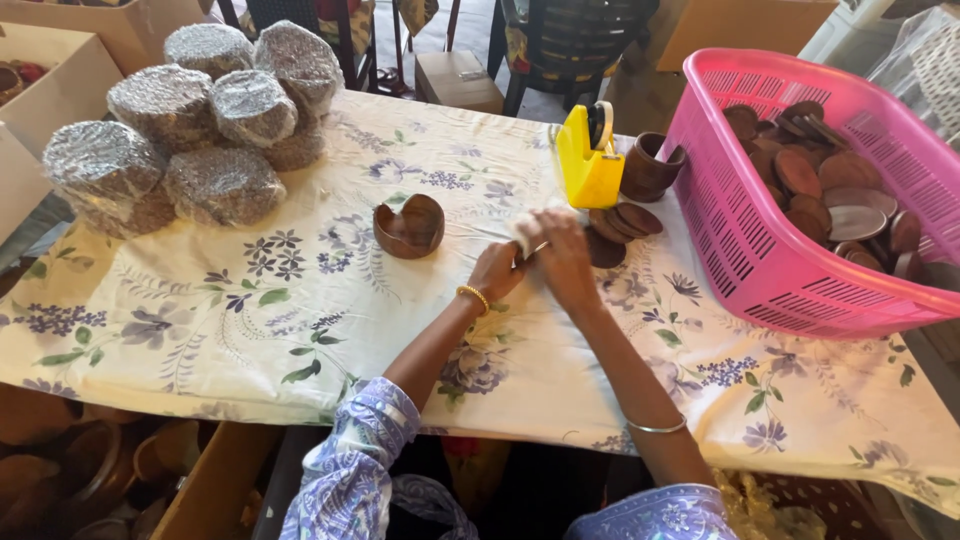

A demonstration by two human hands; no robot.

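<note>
Nearest the lens: patterned blue sleeves (350, 480), forearms reaching up over the floral cloth (200, 320).

Far left, below the table edge: an open box (215, 490) of brown wooden ware, half in shadow. Above it, on the cloth: a pile of round bundles (200, 130) in foam mesh and clear film, touching one another. Right of them, alone: a heart-shaped wooden bowl (410, 225), upright, apart from the hands.

Mid-table: left hand (497, 270), gold bangle at the wrist, fingers curled shut on a white scrap (525, 235). Right hand (565, 255) pressed against the left, likewise closed on the scrap from above. Too small to tell whether tape, tissue or foam. Just beside the right hand, touching or nearly so: a dark disc (605, 250), flat on the cloth, at the foot of a small slipped stack of discs (625, 220).

Behind the stack: a yellow tape dispenser (590, 160), with a wooden cup (648, 165) against its right side. Far right: a pink basket (760, 270), slatted, heaped with more brown discs.

Judged from this: preparing wrap material, piece in hand, nothing covered yet at this spot. Next move calls for a steady two-handed hold on the scrap, then one hand freed for the nearest disc, without knocking the stack or the dispenser close behind.
</note>
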